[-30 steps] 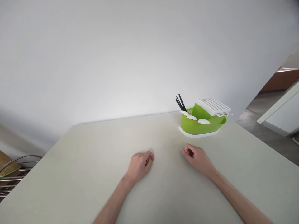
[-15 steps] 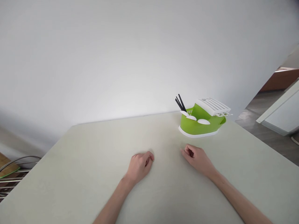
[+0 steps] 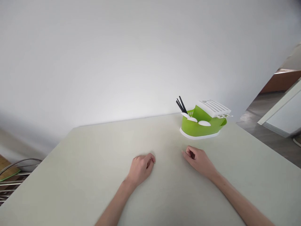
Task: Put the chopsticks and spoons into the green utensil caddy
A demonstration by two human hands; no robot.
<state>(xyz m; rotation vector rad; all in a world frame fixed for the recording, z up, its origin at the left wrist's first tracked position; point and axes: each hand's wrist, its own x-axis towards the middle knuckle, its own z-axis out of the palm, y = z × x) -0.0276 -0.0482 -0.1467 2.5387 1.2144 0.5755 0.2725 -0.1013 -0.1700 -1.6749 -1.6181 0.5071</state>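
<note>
My left hand (image 3: 141, 169) rests on the pale table (image 3: 98, 175) in a loose fist, with nothing showing in the curled fingers. Across a gap to its right lies my right hand (image 3: 198, 160), also curled closed around a small hollow, holding nothing visible. Just beyond the right hand stands a green and white plastic utensil caddy (image 3: 199, 130), apart from the fingers. Black chopsticks (image 3: 181, 105) lean out of its left end. White spoons (image 3: 204, 123) show along its front rim, and a slotted white top (image 3: 213, 107) covers its right end.
A white wall (image 3: 131, 62) runs along the table's back edge. Past the left edge, low down, is a metal wire rack (image 3: 14, 182) with a wooden board (image 3: 7, 169). To the right are a grey floor (image 3: 270, 106) and a white panel (image 3: 287, 110).
Both hands keep the same place and the same curled shape. The view has shifted very slightly; the caddy stands unmoved on the table.
</note>
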